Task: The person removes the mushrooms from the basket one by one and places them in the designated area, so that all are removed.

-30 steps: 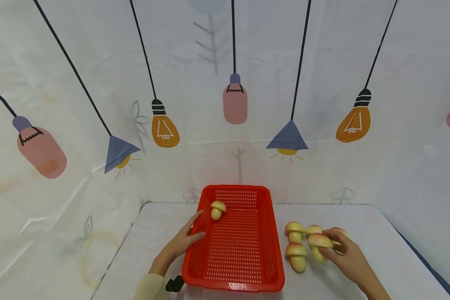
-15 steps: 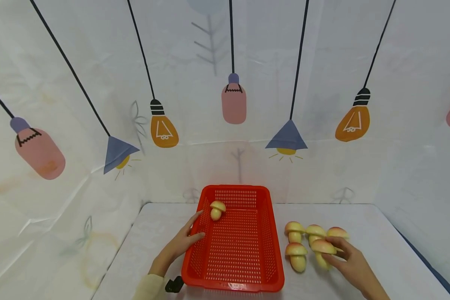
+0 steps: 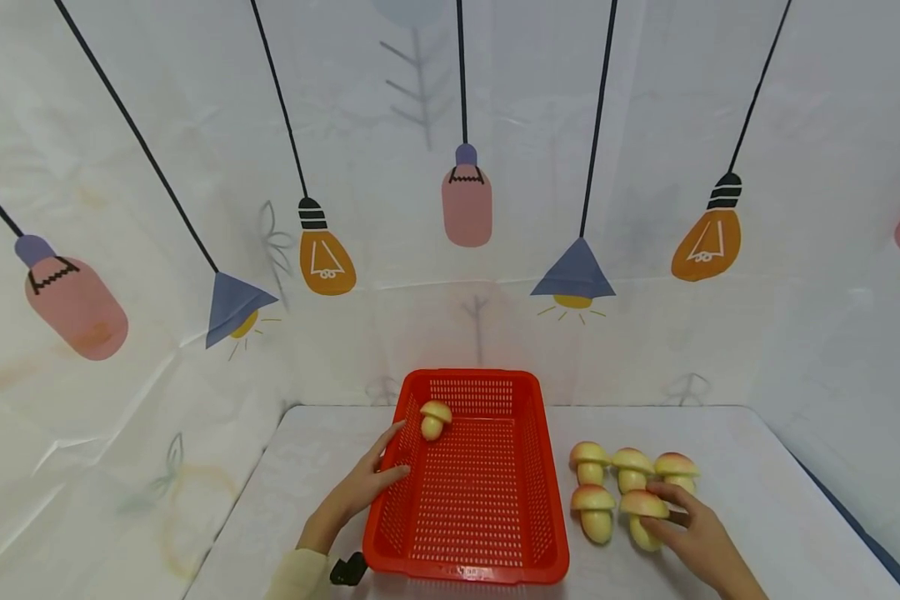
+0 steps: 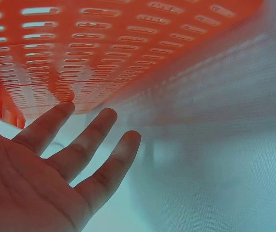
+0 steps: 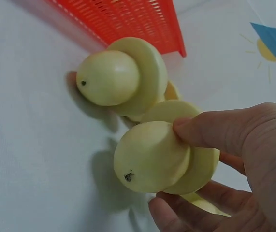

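My right hand (image 3: pixel 693 533) pinches a toy mushroom (image 3: pixel 643 503), pale yellow with a reddish cap top, between thumb and fingers. The right wrist view shows the thumb on this mushroom (image 5: pixel 152 157), its rounded stem end facing the camera. Beside it on the left lies another mushroom (image 3: pixel 595 514), and several more stand close behind, including one at the back right (image 3: pixel 677 468). My left hand (image 3: pixel 360 483) rests at the left side of a red plastic basket (image 3: pixel 465 571). Its fingers (image 4: pixel 96 130) are extended along the basket's outer wall. One mushroom (image 3: pixel 435 420) is inside, at the back left.
A white cloth-covered table (image 3: pixel 315 442) bears everything. Behind it hangs a pale sheet (image 3: pixel 390 333) printed with lamps and bulbs. A small black object (image 3: pixel 348 569) shows by the left wrist, near the basket's front left corner.
My right hand has moved a little toward the front with its mushroom, which now stands beside the front left one. The back mushrooms are less covered. The left hand and basket stay put.
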The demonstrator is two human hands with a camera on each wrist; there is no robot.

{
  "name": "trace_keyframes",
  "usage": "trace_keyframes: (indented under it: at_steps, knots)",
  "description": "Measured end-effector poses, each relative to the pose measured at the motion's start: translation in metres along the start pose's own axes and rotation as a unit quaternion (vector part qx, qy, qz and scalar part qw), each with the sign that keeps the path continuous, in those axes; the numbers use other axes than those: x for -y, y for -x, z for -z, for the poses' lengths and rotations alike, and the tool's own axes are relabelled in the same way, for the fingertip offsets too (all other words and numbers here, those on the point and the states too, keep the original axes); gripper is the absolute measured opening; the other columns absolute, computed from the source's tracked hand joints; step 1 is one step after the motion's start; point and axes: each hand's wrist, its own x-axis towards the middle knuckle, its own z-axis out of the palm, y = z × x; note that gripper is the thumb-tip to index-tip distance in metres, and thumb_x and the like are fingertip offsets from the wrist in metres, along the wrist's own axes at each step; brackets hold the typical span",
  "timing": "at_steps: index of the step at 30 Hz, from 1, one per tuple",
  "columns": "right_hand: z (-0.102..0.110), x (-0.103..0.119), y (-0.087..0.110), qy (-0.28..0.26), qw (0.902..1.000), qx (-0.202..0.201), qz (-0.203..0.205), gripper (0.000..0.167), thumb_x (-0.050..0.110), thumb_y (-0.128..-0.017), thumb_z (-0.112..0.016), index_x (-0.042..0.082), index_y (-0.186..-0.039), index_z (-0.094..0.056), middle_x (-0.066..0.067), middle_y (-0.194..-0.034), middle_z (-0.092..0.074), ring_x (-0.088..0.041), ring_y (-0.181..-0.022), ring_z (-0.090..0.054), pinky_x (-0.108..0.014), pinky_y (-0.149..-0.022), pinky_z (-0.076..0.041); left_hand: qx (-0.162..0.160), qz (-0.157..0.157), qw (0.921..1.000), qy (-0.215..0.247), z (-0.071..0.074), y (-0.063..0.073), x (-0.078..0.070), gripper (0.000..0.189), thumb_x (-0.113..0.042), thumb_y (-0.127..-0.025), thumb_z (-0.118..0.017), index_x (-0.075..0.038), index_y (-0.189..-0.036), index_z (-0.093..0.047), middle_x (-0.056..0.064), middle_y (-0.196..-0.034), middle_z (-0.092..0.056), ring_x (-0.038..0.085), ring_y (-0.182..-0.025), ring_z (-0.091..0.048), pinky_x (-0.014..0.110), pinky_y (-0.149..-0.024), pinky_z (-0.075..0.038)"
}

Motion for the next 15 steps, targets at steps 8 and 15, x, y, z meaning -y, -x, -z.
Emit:
trace_keyframes:
  at_steps: [8,15]
  knots:
    - [-0.003,-0.007,-0.002,-0.001,0.9999,0.006,-0.012,0.065,0.028,-0.092,-0.078,-0.001,-0.143,-0.051,-0.035,-0.145,-0.049,-0.043,-0.114,-0.066,-0.032,-0.075,-0.06,0.002,-0.002,1.0,-0.001,-0.001,0.0,-0.002,0.076,-0.022,-0.103,-0.059,-0.029,-0.166,-0.016,0.031,-0.151,-0.042,0.032,-0.111,-0.067,0.049,-0.089,-0.06]
    - [-0.008,-0.011,-0.001,0.029,0.9978,-0.03,0.051,0.057,0.023,-0.091,-0.079,-0.003,-0.136,-0.057,-0.03,-0.137,-0.059,-0.015,-0.107,-0.066,-0.025,-0.075,-0.057,0.0,-0.001,1.0,-0.003,0.0,0.001,-0.001,0.076,-0.022,-0.103,-0.059,-0.031,-0.165,-0.017,0.031,-0.151,-0.042,0.033,-0.112,-0.067,0.048,-0.09,-0.059]
